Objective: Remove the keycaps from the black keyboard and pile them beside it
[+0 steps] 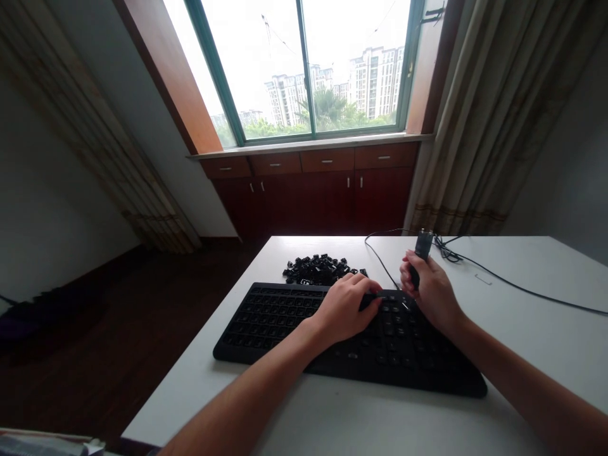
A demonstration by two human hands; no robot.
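A black keyboard (266, 316) lies across the white table, many keycaps gone from its left part, while keys are still seated on the right. My left hand (344, 304) rests over the keyboard, its thumb and index fingertip close together at the upper keys. Whatever lies between those fingertips is too small to make out. Upright in my right hand (432, 294) is a black keycap puller (423, 244), small metal prongs showing at its top. The right fingers are wrapped around it, just above the keyboard's upper right edge. Behind the keyboard sits a pile of loose black keycaps (316, 269).
A black cable (517, 285) runs over the right side of the white table (532, 259), bundled near the back edge. A thin bent wire (483, 279) lies there too. Beyond stand a red-brown cabinet (308, 196) and a window, with curtains (456, 183) at both sides.
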